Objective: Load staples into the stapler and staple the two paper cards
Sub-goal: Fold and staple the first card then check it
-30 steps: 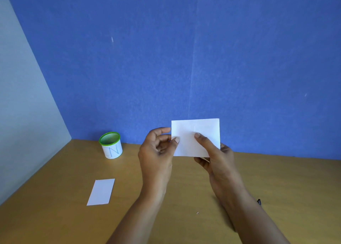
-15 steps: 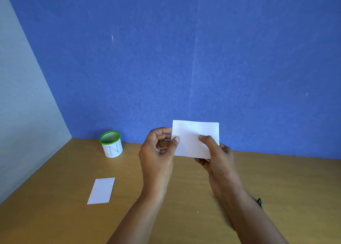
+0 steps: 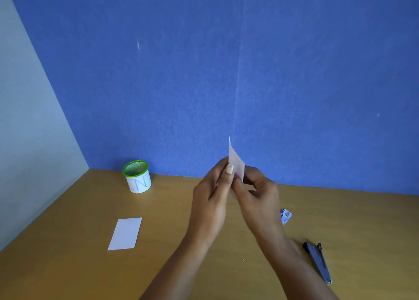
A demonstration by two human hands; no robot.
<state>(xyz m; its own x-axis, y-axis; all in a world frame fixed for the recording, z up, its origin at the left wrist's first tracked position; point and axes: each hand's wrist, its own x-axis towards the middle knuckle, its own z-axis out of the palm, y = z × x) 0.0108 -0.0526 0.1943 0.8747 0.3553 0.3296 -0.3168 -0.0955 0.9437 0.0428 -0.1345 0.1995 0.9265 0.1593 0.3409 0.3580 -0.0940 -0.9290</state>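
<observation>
Turned since the earlier frames, the white card (image 3: 236, 161) now shows nearly edge-on instead of face-on, held up in front of the blue wall. Left hand (image 3: 209, 194) pinches its lower edge between thumb and fingers; right hand (image 3: 258, 197) grips it from the other side with fingers curled round it. A second card (image 3: 125, 233) lies flat on the wooden table (image 3: 68, 265), well apart to the left, near a green-rimmed cup (image 3: 137, 177). On the right lie the stapler (image 3: 317, 262) and a small staple box (image 3: 286, 216), both untouched.
</observation>
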